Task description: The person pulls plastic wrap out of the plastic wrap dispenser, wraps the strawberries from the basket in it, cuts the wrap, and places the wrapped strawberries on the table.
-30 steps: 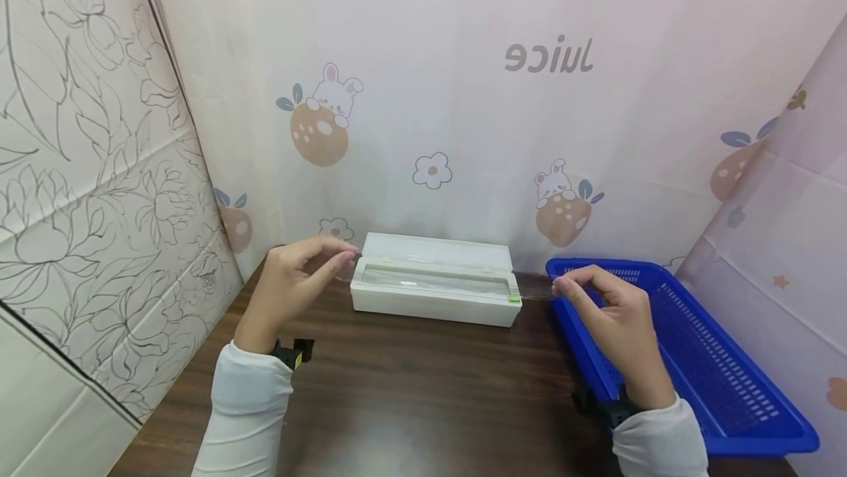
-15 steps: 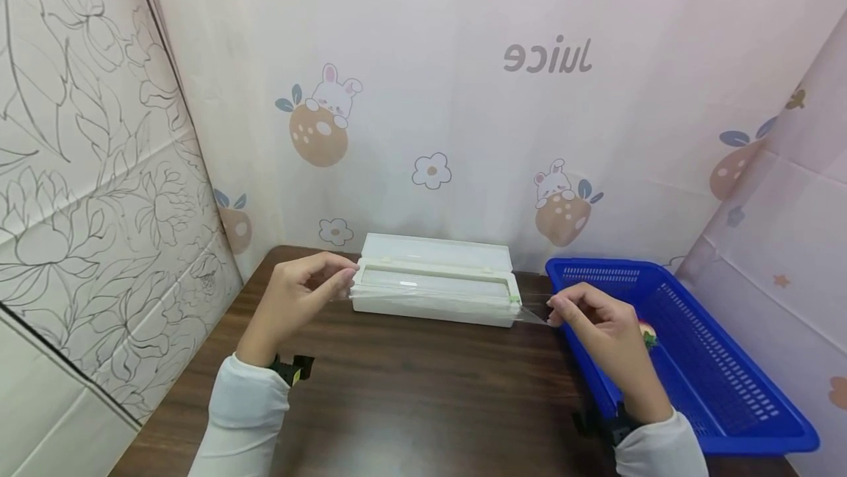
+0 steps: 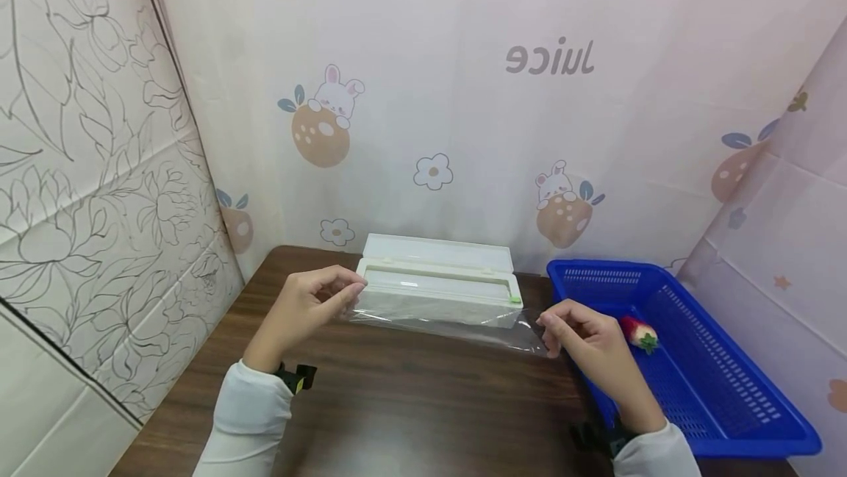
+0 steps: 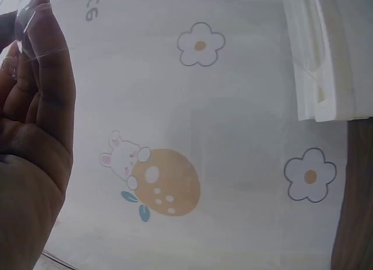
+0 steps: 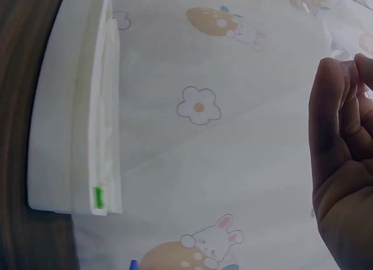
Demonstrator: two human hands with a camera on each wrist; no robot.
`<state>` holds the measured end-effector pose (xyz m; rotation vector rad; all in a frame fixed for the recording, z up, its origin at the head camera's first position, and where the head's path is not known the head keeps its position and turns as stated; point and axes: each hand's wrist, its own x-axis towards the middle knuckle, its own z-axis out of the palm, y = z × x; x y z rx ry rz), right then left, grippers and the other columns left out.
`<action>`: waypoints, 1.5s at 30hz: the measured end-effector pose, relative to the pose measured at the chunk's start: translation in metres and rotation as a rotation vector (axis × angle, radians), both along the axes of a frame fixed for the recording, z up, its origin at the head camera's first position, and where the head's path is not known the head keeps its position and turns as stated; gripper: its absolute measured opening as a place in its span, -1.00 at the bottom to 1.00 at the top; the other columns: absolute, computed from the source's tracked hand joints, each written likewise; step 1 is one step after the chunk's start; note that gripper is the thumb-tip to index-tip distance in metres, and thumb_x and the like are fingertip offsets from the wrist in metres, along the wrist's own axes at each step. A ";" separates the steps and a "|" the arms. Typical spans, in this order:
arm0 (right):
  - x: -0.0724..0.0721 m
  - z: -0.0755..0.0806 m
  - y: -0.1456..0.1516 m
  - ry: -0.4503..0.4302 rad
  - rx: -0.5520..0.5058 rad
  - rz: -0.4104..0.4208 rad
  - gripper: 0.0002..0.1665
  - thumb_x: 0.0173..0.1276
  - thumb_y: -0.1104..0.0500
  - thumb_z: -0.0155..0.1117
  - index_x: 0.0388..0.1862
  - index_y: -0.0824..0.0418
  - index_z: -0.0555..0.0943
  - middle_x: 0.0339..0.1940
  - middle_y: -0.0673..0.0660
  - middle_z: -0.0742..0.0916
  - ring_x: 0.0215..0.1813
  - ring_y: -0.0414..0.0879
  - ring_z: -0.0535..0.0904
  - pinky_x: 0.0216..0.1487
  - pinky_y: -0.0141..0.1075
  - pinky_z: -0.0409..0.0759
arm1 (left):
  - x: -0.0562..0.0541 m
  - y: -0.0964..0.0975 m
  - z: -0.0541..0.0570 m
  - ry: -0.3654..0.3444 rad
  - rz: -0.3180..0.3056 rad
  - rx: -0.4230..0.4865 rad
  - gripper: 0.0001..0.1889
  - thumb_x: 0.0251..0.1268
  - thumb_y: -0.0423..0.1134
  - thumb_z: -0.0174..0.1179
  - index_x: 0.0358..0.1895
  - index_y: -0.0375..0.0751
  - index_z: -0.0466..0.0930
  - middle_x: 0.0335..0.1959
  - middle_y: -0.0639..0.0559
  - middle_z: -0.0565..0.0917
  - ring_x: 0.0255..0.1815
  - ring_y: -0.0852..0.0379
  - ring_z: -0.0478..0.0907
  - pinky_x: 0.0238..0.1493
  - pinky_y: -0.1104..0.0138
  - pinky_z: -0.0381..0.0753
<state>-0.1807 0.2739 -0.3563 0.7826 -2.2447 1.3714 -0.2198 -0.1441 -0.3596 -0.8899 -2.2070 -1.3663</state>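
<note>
A sheet of clear cling film [image 3: 450, 324] stretches between both hands, in front of a white cling film dispenser [image 3: 430, 299] whose lid is raised. The left hand [image 3: 317, 300] pinches the film's left corner between thumb and forefinger; the left wrist view also shows the left hand [image 4: 35, 107] with shiny film at its fingertips. At the film's right corner, the right hand [image 3: 589, 341] pinches it the same way, and film runs up from the right hand [image 5: 344, 124] in the right wrist view. A green slider [image 3: 515, 300] sits at the right end of the dispenser's frame.
To the right stands a blue plastic basket [image 3: 728, 359], its left side partly behind the right hand. A red and cream toy strawberry [image 3: 640, 334] with green leaves lies inside it. Printed curtains [image 3: 423, 95] enclose the brown wooden table [image 3: 397, 403].
Both hands have drawn the cling film toward the person and lower, so it now hangs in front of the dispenser. The right hand has moved left, revealing the toy strawberry.
</note>
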 end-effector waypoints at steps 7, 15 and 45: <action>-0.004 -0.018 0.003 -0.037 0.034 -0.029 -0.76 0.43 0.47 0.19 -0.26 0.14 0.65 -0.56 0.01 0.65 -0.57 -0.12 0.59 -0.57 -0.35 0.56 | -0.004 -0.001 -0.014 -0.103 0.026 -0.027 -0.93 0.39 -0.30 0.29 -0.16 -0.07 0.72 -0.46 0.08 0.69 -0.55 0.18 0.59 -0.53 0.35 0.62; -0.001 -0.031 0.007 -0.139 0.086 -0.039 -0.83 0.47 0.35 0.21 -0.26 0.10 0.65 -0.54 -0.02 0.65 -0.54 -0.13 0.59 -0.58 -0.30 0.57 | -0.008 0.001 -0.038 -0.235 -0.084 0.008 -0.92 0.41 -0.32 0.26 -0.14 -0.09 0.71 -0.44 0.01 0.69 -0.52 0.09 0.64 -0.49 0.24 0.69; -0.001 -0.077 0.019 -0.291 0.249 0.053 -0.93 0.37 0.11 0.41 -0.28 -0.06 0.66 -0.34 -0.06 0.76 -0.27 -0.11 0.72 -0.28 -0.26 0.71 | -0.018 -0.014 -0.092 -0.574 -0.215 -0.108 -0.73 0.33 -0.07 0.35 -0.07 -0.16 0.78 -0.16 0.08 0.78 -0.07 -0.04 0.69 -0.05 0.17 0.66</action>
